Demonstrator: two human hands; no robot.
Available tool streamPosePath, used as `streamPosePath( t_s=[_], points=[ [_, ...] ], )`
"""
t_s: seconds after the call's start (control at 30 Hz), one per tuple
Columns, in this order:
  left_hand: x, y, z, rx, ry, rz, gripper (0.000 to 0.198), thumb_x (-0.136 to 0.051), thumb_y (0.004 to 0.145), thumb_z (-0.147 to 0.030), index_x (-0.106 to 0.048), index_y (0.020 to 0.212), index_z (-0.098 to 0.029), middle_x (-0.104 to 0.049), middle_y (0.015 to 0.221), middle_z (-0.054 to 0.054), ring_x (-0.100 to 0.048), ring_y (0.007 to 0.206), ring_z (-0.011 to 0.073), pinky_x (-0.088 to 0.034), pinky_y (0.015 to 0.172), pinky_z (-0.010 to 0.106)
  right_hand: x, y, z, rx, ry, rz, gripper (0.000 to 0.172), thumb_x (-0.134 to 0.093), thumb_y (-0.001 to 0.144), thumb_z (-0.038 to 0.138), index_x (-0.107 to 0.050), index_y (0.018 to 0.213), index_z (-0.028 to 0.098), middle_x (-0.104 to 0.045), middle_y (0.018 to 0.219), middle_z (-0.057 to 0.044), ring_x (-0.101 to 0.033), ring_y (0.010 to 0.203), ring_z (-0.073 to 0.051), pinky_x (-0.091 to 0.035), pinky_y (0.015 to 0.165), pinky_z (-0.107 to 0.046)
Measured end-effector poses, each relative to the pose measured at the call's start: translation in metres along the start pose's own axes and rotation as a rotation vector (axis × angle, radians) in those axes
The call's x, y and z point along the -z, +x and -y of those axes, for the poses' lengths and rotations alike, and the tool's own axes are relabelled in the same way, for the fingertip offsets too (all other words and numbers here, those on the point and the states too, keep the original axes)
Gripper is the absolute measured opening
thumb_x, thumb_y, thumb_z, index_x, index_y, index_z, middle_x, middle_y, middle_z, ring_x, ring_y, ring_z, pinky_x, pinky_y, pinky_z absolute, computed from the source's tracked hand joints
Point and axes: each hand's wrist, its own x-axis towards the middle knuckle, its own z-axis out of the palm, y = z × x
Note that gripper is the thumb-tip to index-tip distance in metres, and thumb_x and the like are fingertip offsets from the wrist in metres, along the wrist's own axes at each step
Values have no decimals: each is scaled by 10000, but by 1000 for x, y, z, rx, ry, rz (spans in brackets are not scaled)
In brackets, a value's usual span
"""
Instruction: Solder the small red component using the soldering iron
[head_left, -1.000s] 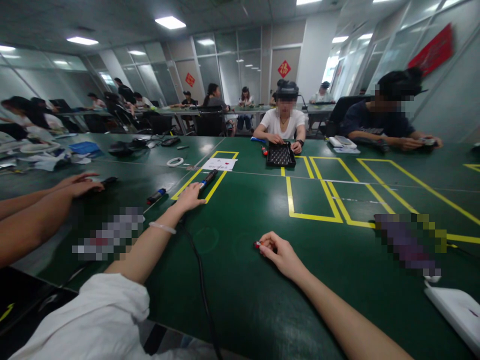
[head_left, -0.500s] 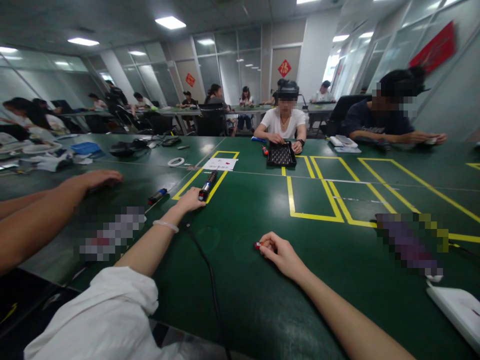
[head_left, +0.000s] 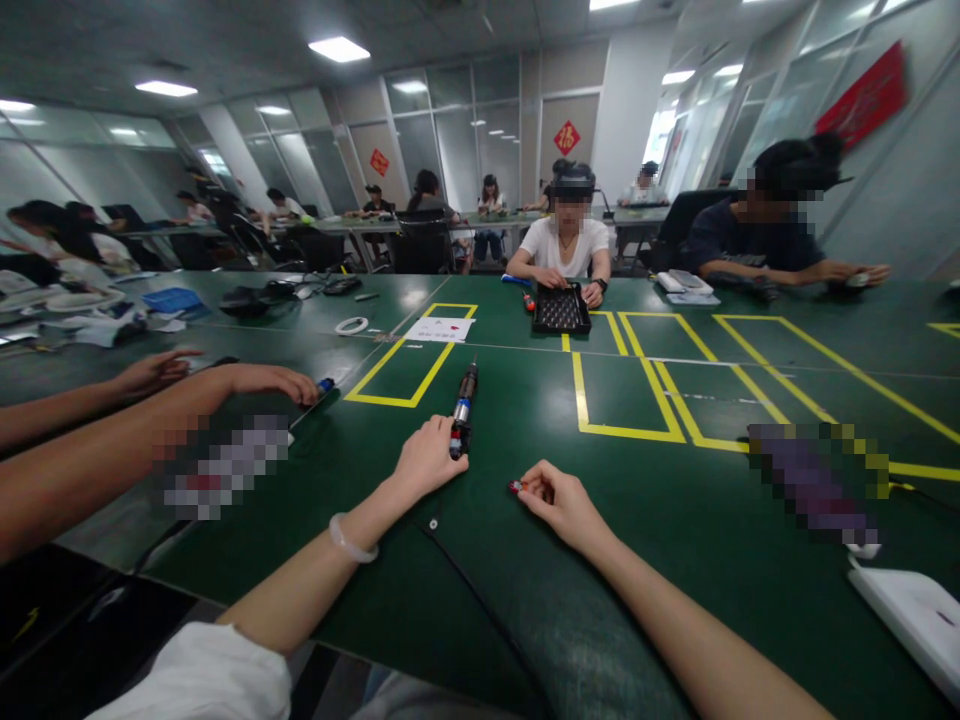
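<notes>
My left hand [head_left: 429,458] is closed round the rear end of an electric screwdriver [head_left: 465,400], a dark cylinder with a blue band and a thin bit pointing away from me. Between finger and thumb, my right hand [head_left: 555,497] pinches a small red part [head_left: 514,487] close to the green table [head_left: 450,540]. Most of that part is hidden by the fingers, so its kind does not show. Below my left wrist a black cord [head_left: 480,592] runs toward the table's near edge.
At left a co-worker's hand [head_left: 281,383] touches a second electric screwdriver [head_left: 325,385]. Across the table a person handles a black tray [head_left: 561,312] of small parts. A printed paper sheet [head_left: 441,330] lies by yellow tape outlines. A white device [head_left: 911,620] is at right.
My left hand has brought the screwdriver right and nearer, out of the taped outline. My right hand has barely moved. The co-worker's hand has reached right to the other screwdriver.
</notes>
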Motion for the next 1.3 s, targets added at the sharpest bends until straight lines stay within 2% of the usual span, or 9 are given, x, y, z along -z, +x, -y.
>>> streamPosePath(
  t_s=[0.2,0.4,0.57,0.77,0.97,1.07,1.3],
  points=[
    [0,-33,-50,-171,-111,-4,541,-590,743,-368,-443,1229,-184,-534,1160,124,-548,1017,283,-452,853,383,2,1,0,-1,-132,-43,51,-579,836,233,-564,851,187,-605,682,14,-545,589,-124,-408,568,-226],
    [1,-48,-74,-274,-209,20,568,-599,731,-346,-429,1256,-212,-536,1198,127,-532,1061,295,-428,906,410,1,-1,-1,-17,-317,-60,74,-588,782,175,-522,783,210,-609,634,24,-552,569,-136,-397,564,-231],
    [1,-53,-80,-319,-234,25,636,-589,737,-329,-384,1328,-211,-503,1271,127,-500,1125,299,-398,974,419,2,-1,3,9,-300,-14,105,-583,778,164,-491,763,212,-579,619,33,-536,567,-133,-395,567,-234],
    [3,-54,-81,-321,-204,40,766,-555,771,-325,-231,1458,-227,-478,1285,133,-499,1104,300,-403,950,434,3,-2,5,36,-127,31,128,-556,806,183,-476,900,220,-524,630,64,-512,547,-120,-397,551,-220],
    [3,-50,-87,-310,-133,30,685,-479,857,-466,-262,1458,-219,-500,1202,145,-524,1011,294,-426,849,421,4,-4,8,81,-218,24,155,-458,831,114,-483,946,216,-565,694,32,-547,627,-143,-406,637,-248],
    [0,-46,-89,-267,-102,5,648,-464,869,-476,-289,1449,-247,-517,1130,129,-531,968,278,-424,810,402,4,-4,6,90,-217,4,161,-441,849,119,-488,966,220,-575,716,25,-561,662,-154,-416,680,-264],
    [-5,-37,-82,-249,-69,-32,641,-478,870,-479,-300,1449,-269,-518,1118,113,-516,985,268,-423,809,385,1,-4,3,29,-132,-5,196,-460,903,217,-482,1098,221,-564,719,35,-560,633,-148,-409,633,-257]
  ],
)
